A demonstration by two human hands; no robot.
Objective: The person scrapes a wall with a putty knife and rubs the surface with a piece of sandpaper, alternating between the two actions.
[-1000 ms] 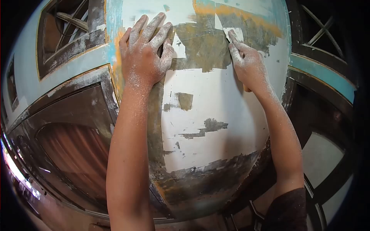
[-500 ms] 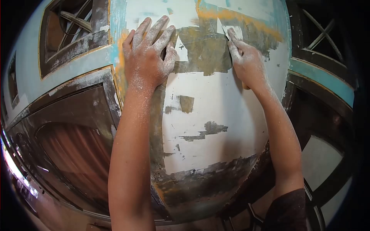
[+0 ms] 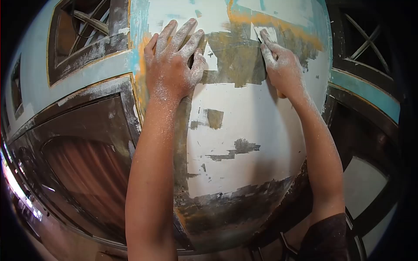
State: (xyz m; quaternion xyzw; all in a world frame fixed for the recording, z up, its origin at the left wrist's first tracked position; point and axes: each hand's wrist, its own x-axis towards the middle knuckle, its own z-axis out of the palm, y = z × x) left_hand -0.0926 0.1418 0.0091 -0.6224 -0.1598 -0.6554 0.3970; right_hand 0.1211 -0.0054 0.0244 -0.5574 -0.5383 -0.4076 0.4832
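My left hand [image 3: 174, 63], dusted with white powder, lies against the patchy wall [image 3: 224, 135] with its fingers spread. What is under its palm is hidden. My right hand [image 3: 282, 69] is closed around a putty knife, its index finger stretched along the tool towards the wall. Only the light-coloured end of the putty knife's handle [image 3: 281, 94] shows below the palm; its blade is mostly covered by the hand. White filler [image 3: 266, 33] shows around the right fingertips. Between the hands, a grey-brown bare patch [image 3: 239, 61] borders white coated areas.
To the left stand a dark wooden door [image 3: 80, 119] and a crossed-bar vent opening [image 3: 89, 26]. On the right are another vent frame [image 3: 368, 41] and a dark panel with a pale pane [image 3: 365, 185]. Orange and turquoise paint streaks [image 3: 283, 26] cross the upper wall.
The view has shifted slightly, so the wall and left hand appear a little further right. Both hands keep nearly the same places on the wall, and the right still grips the putty knife.
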